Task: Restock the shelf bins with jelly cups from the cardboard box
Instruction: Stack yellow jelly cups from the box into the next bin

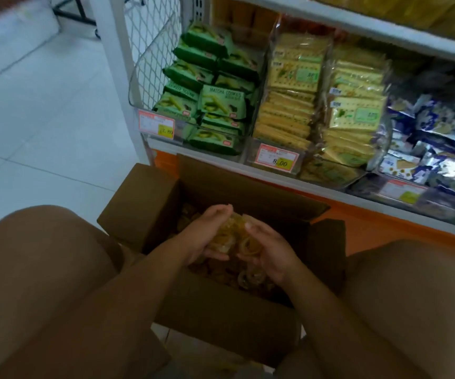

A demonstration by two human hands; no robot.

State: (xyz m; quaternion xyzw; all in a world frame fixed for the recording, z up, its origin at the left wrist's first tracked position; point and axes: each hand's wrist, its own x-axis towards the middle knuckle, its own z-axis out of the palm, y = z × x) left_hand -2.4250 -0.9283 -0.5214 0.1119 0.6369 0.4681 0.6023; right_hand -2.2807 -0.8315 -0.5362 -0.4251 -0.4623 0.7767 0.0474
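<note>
Head view: left hand (203, 233) and right hand (271, 251) cup a heap of jelly cups (234, 237) between them above the cardboard box (220, 318); keep palms pressed inward while lifting so none slip out underneath.

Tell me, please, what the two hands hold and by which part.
Together they hold a bunch of jelly cups over the cardboard box: the left hand cups its left side, the right hand its right side.
</note>
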